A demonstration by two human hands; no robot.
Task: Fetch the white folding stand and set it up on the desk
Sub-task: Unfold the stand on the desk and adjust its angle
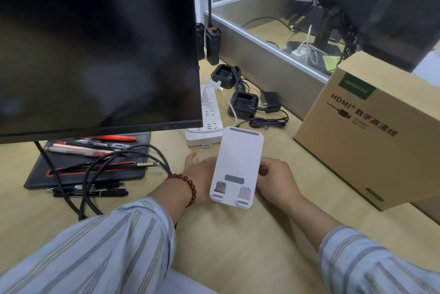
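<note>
We hold the white folding stand between both hands, left hand and right hand, fingers clamped on its side edges, its foot low over the surface. Just beyond our fingers lies a white power strip; further back sit two black charging cradles and two walkie-talkies. Right of our fingers stands a cardboard box printed "HDMI". Left of them a dark monitor looms over several pens and looping black cables.

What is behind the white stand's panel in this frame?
Both hands: the left hand and right hand reach behind the white stand, fingers mostly hidden. Its rear leg or hinge is covered, so its state cannot be seen.
</note>
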